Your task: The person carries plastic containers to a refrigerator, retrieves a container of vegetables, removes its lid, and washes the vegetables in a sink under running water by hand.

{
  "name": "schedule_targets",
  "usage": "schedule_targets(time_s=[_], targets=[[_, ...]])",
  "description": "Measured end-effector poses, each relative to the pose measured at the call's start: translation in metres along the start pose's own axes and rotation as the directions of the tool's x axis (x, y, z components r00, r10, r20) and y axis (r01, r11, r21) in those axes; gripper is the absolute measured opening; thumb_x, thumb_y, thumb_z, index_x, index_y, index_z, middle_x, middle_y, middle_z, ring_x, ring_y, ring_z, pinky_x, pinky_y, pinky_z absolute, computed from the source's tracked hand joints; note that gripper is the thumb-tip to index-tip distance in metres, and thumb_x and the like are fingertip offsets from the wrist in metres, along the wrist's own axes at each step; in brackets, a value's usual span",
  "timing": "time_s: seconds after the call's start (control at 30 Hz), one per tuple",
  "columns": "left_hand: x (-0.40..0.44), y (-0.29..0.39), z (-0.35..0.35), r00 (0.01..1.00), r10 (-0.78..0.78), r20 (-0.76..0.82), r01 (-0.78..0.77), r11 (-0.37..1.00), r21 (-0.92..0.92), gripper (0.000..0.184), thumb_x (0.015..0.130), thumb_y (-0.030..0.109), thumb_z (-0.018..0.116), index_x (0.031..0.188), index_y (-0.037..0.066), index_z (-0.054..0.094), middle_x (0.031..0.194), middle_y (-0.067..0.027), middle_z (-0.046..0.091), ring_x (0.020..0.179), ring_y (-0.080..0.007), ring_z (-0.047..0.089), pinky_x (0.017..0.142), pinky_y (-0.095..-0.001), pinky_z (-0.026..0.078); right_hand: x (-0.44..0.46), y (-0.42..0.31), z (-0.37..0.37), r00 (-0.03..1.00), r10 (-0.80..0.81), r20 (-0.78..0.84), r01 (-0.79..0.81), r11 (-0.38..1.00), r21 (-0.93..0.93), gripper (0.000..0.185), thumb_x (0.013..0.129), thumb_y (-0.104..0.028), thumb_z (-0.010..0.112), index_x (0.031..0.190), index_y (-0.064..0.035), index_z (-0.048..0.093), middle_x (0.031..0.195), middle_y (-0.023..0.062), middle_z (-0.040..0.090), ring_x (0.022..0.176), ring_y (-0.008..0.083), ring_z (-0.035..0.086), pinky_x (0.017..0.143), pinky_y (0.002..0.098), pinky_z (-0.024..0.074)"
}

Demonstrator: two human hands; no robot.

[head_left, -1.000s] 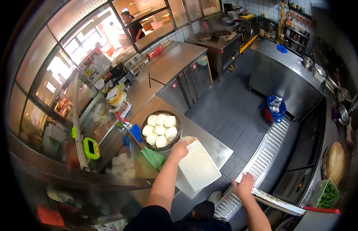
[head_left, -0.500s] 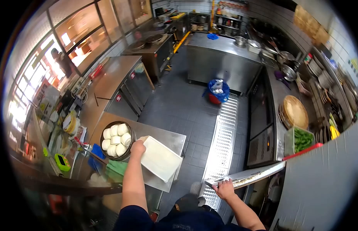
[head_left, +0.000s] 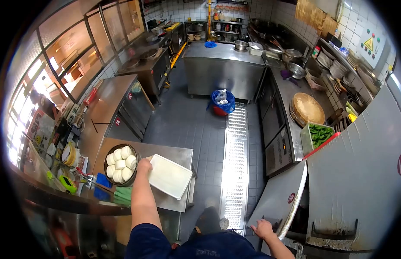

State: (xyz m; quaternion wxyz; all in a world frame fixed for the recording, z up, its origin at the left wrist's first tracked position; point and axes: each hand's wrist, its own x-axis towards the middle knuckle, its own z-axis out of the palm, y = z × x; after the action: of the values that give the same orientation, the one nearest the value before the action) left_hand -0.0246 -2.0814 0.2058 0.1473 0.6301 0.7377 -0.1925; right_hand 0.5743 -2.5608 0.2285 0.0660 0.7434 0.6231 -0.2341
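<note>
My left hand (head_left: 144,167) is closed on the near-left edge of a white rectangular tray (head_left: 170,178), which lies on a steel table. Its fingertips are partly hidden. Just left of that hand stands a round dark steamer (head_left: 134,150) holding several white steamed buns (head_left: 120,164). At the lower right, my right hand (head_left: 264,229) is beside the free edge of a partly open metal cabinet door (head_left: 276,192). Its fingers are spread and grip nothing that I can see.
A green cloth (head_left: 123,196) lies near the steamer. A metal drain grate (head_left: 234,172) runs along the dark floor. A red bin with a blue bag (head_left: 223,103) stands ahead. The right counter carries a round wooden board (head_left: 307,108) and a container of green vegetables (head_left: 319,134).
The cabinet door has swung inward towards the cabinet, showing its outer face. My right hand has moved with it and loosened from its edge. The left hand stays at the tray. The view has shifted.
</note>
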Motion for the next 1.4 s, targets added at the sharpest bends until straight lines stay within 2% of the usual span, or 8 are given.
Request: schedule_targets(time_s=[0.23,0.33,0.4,0.5,0.63,0.83,1.13,1.4], targets=[[-0.057,0.015,-0.031,0.992,-0.076,-0.098,0.05,0.968,-0.246,0.028,0.081,0.012,0.064,0.105,0.005,0.075,0.117,-0.0178,0.07,0.111,-0.0352,0.066,0.095,-0.0443,0.053,0.132,-0.13,-0.063,0.975,-0.197,0.099,0.134,0.886,0.443,0.061,0.094,-0.051,0.06,0.12,0.0038,0.065,0.121,0.0209,0.067,0.112,0.0343,0.064,0.095,0.0411,0.0515],[-0.067,0.016,-0.03,0.973,-0.145,-0.178,0.067,0.921,-0.385,0.027,0.082,0.011,0.06,0.103,0.006,0.075,0.116,-0.0174,0.07,0.109,-0.0353,0.067,0.093,-0.0445,0.054,0.187,-0.216,-0.091,0.858,-0.288,0.424,-0.215,0.548,0.808,0.06,0.096,-0.049,0.061,0.126,0.0025,0.06,0.119,0.0167,0.067,0.11,0.0283,0.065,0.095,0.0402,0.0523],[-0.075,0.023,-0.04,0.974,-0.176,-0.145,0.109,0.917,-0.384,0.026,0.082,0.011,0.06,0.102,0.007,0.076,0.115,-0.0173,0.071,0.109,-0.0352,0.067,0.091,-0.0444,0.054,0.225,-0.257,-0.076,0.747,-0.289,0.599,-0.509,0.332,0.794,0.055,0.096,-0.044,0.065,0.129,0.0002,0.055,0.112,0.0147,0.066,0.108,0.0286,0.065,0.096,0.042,0.0528],[-0.082,0.027,-0.05,0.977,-0.188,-0.103,0.133,0.909,-0.395,0.026,0.082,0.01,0.059,0.101,0.007,0.076,0.113,-0.0172,0.071,0.108,-0.035,0.067,0.091,-0.0445,0.054,0.253,-0.299,-0.072,0.714,-0.377,0.589,-0.541,0.236,0.807,0.049,0.094,-0.037,0.07,0.123,-0.0007,0.055,0.107,0.0148,0.065,0.104,0.0281,0.065,0.093,0.0411,0.0551],[-0.082,0.015,-0.056,0.99,-0.143,0.0,0.13,0.904,-0.407,0.026,0.078,0.017,0.066,0.101,0.006,0.075,0.11,-0.0167,0.072,0.106,-0.0345,0.068,0.087,-0.0439,0.055,0.268,-0.328,-0.066,0.724,-0.241,0.646,-0.586,0.279,0.761,0.022,0.095,-0.018,0.068,0.103,-0.0018,0.057,0.093,0.01,0.065,0.081,0.0204,0.068,0.072,0.0323,0.0609],[-0.065,-0.014,-0.028,0.999,-0.028,0.027,0.038,0.81,-0.586,0.038,0.066,0.024,0.086,0.092,0.002,0.07,0.093,-0.0177,0.072,0.085,-0.0339,0.068,0.078,-0.0437,0.054,0.284,-0.319,-0.065,0.747,-0.341,0.571,-0.477,0.322,0.817,0.023,0.094,-0.016,0.068,0.105,-0.001,0.053,0.09,0.0095,0.063,0.077,0.0194,0.068,0.07,0.0328,0.0609],[-0.079,-0.01,-0.014,0.96,0.07,0.271,0.2,0.509,-0.838,0.033,0.072,0.017,0.086,0.077,0.007,0.054,0.072,-0.0042,0.059,0.061,-0.0172,0.057,0.053,-0.0345,0.047,0.35,-0.291,-0.114,0.73,-0.437,0.525,-0.331,0.445,0.832,0.023,0.092,-0.014,0.07,0.102,-0.0015,0.053,0.09,0.0093,0.062,0.076,0.0212,0.067,0.07,0.0364,0.0606],[-0.081,0.061,-0.055,0.972,-0.009,0.236,0.229,0.275,-0.934,0.027,0.079,0.012,0.082,0.084,0.008,0.056,0.072,-0.0034,0.06,0.059,-0.0148,0.058,0.051,-0.0299,0.047,0.458,-0.251,-0.177,0.644,-0.561,0.52,-0.269,0.47,0.841,0.021,0.091,-0.012,0.07,0.088,-0.004,0.05,0.081,0.0079,0.061,0.068,0.0173,0.065,0.06,0.0319,0.0606]])
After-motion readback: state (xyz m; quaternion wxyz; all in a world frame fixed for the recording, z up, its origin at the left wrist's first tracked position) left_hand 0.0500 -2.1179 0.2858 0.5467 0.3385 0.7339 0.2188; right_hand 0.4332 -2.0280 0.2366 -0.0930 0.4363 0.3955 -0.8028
